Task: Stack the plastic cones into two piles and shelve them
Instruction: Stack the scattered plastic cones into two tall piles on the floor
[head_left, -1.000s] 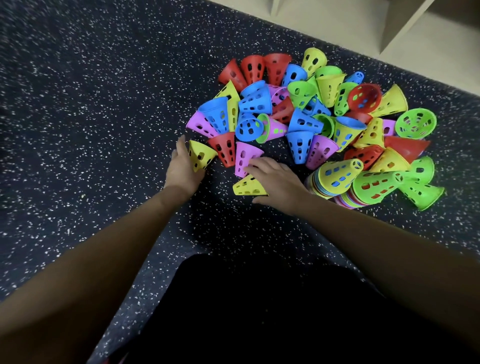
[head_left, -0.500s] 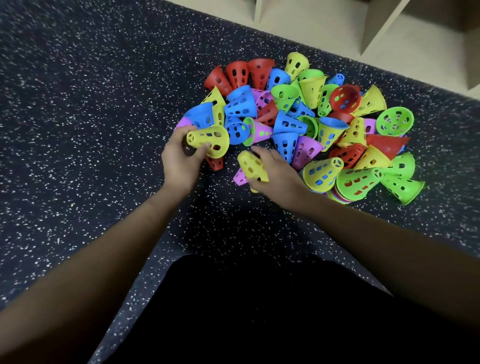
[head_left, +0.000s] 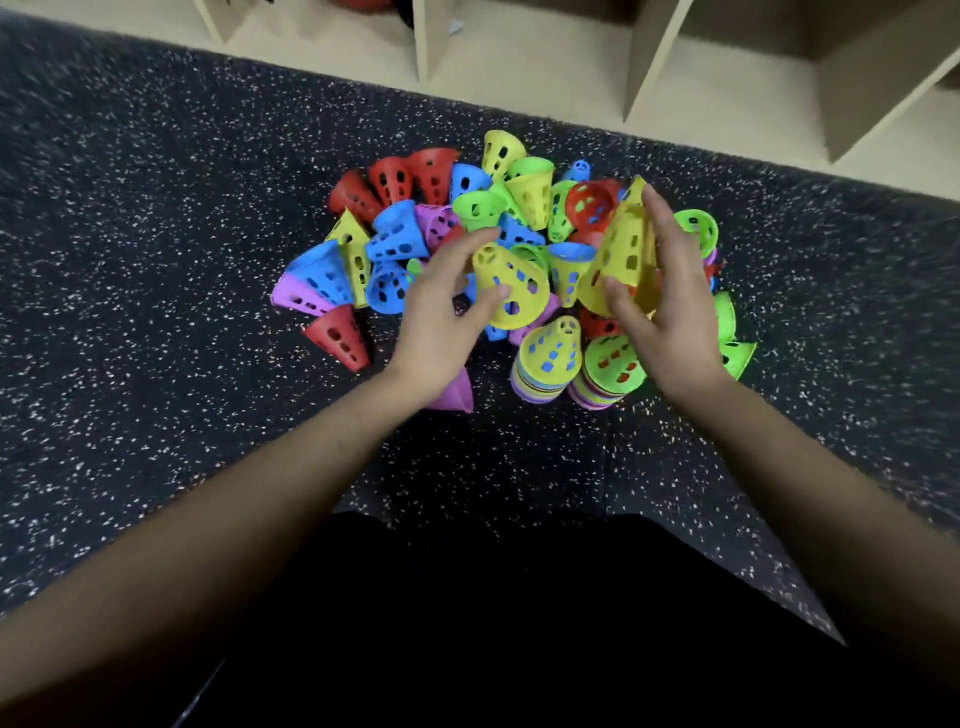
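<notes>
**Two yellow cones held up over the heap**

I saw the left hand (head_left: 441, 317) curled round a first yellow cone (head_left: 511, 286), with the thumb on the near side and the fingers on the far side. The long axis of this cone was slanted: the narrow tip pointed up and to the left, the wide mouth down and to the right. The right hand (head_left: 672, 317) pinched a second yellow cone (head_left: 623, 249) between the thumb and rather straight fingers. This one stood nearly upright, with the narrow end away from me and the mouth toward me. Both cones were raised over the heap of cones (head_left: 415, 234), near each other but apart.

The floor (head_left: 156, 260) was dark with pale speckles. Along its far edge ran a pale shelf unit (head_left: 571, 67) with upright dividers.

Just below the hands two short piles stood side by side with narrow ends up: a yellow-topped pile (head_left: 545, 358) and a green-topped pile (head_left: 610, 364). A purple cone (head_left: 457, 395) lay partly hidden under the left wrist. A red cone (head_left: 337, 335) lay on its side at the left edge of the heap. The hands covered the middle of the heap from my view.
</notes>
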